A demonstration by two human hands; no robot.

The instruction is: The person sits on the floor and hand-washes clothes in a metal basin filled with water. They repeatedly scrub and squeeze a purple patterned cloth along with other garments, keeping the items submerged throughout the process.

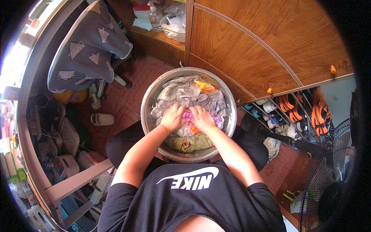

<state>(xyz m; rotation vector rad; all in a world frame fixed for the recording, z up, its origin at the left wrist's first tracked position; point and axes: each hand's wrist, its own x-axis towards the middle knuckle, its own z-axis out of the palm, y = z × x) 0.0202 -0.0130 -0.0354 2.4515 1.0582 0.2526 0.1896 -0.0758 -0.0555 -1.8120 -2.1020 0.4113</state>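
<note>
A round metal basin sits on the floor between my knees, with wet clothes in it. Both hands rest on the clothes near its middle. My left hand and my right hand press on or hold a pink-purple patterned cloth; the curled fingertips are partly hidden in the fabric. Grey wet cloth lies beyond the hands, a yellow-orange piece on top of it. An olive-green cloth lies at the near side of the basin.
A cloth-covered chair and a beige clog are at the left. Behind the basin rises a wooden cabinet. Shoes fill a rack at the right, near a black fan. A crumpled cloth lies on the tiled floor.
</note>
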